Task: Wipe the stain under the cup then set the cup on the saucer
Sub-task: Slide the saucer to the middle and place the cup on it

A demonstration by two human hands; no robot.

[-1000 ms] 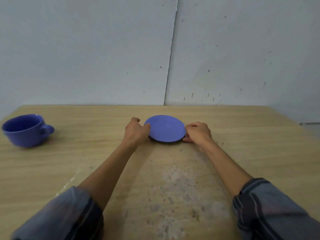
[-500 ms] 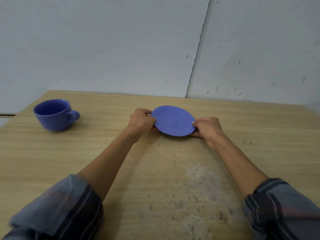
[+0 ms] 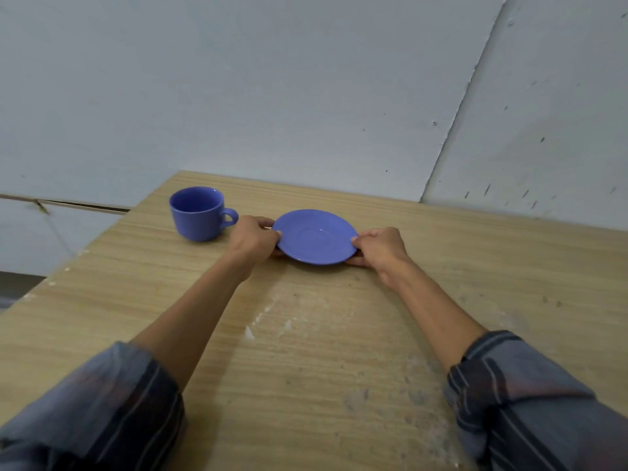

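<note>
- Setting: pale grey panelled wall behind a light wood-grain laminate table (image 3: 475, 260); whitish scuffed patches on the near part of the tabletop.
- Round blue glazed saucer (image 3: 316, 236) sits mid-table, far from the person. Left hand (image 3: 253, 236) pinches its left rim, right hand (image 3: 380, 248) its right rim; fingers are curled under the edge, thumbs on top. The near edge looks slightly raised, though I cannot tell if it is clear of the table.
- Blue ceramic cup (image 3: 197, 213) stands upright on the table just left of the left hand, handle pointing right toward that hand; not touching.
- Key relation: cup lies left of the saucer, so the left hand is the nearer one.
- No cloth in view; any stain beneath the cup is hidden.
- No brands, labels or writing visible.
</note>
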